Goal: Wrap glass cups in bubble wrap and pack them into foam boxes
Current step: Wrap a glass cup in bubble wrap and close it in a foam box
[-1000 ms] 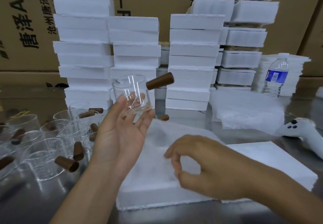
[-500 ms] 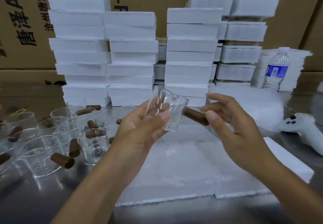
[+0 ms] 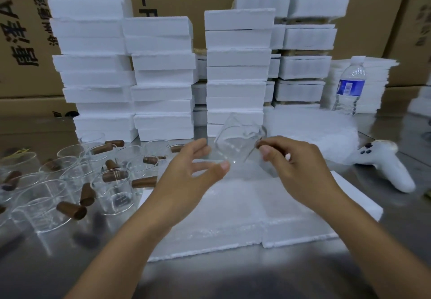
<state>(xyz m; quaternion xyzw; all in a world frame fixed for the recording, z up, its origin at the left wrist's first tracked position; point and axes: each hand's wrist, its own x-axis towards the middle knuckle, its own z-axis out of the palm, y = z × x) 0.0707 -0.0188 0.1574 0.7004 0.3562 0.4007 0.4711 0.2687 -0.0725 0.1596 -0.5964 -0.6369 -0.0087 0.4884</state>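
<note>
The glass cup point(image 3: 235, 145) is held tilted above the bubble wrap point(image 3: 233, 205), pinched by its brown handle point(image 3: 260, 145) in the right hand point(image 3: 300, 170); the left hand point(image 3: 193, 175) is spread above the wrap too. With so small a grip, it could be dropped.

"唐泽" on cardboard box point(image 3: 16, 77) (sideways)

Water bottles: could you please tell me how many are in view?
1. The water bottle stands upright at the back right, before a pile of foam sheets. Others may be hidden behind the foam box stacks.
</note>
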